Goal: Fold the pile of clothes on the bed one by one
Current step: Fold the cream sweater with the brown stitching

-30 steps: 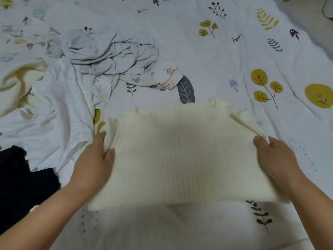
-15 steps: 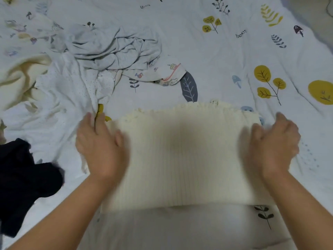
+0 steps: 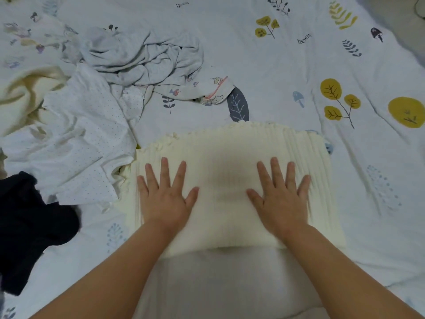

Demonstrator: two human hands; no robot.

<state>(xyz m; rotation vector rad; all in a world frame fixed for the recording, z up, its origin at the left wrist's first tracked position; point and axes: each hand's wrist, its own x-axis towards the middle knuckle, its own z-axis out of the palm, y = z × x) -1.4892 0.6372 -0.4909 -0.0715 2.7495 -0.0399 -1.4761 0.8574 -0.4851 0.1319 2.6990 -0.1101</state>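
Observation:
A cream ribbed knit garment (image 3: 230,157) lies folded into a rectangle on the bed, right in front of me. My left hand (image 3: 165,196) rests flat on its left half, fingers spread. My right hand (image 3: 279,196) lies flat on its right half, fingers spread too. Neither hand grips anything. To the left sits the unfolded pile: a white dotted garment (image 3: 76,143), a crumpled pale grey garment (image 3: 142,58), a cream cloth (image 3: 25,88) and a dark navy garment (image 3: 27,226).
The bed cover (image 3: 299,77) is white with yellow and grey leaf prints. A small printed cloth with cartoon figures (image 3: 213,93) lies just beyond the cream garment. The bed's far right edge (image 3: 391,19) shows at top right.
Both hands let go of the cream garment's side edges and moved inward onto its top, now pressing flat. The garment's upper edge has settled down into a neater rectangle.

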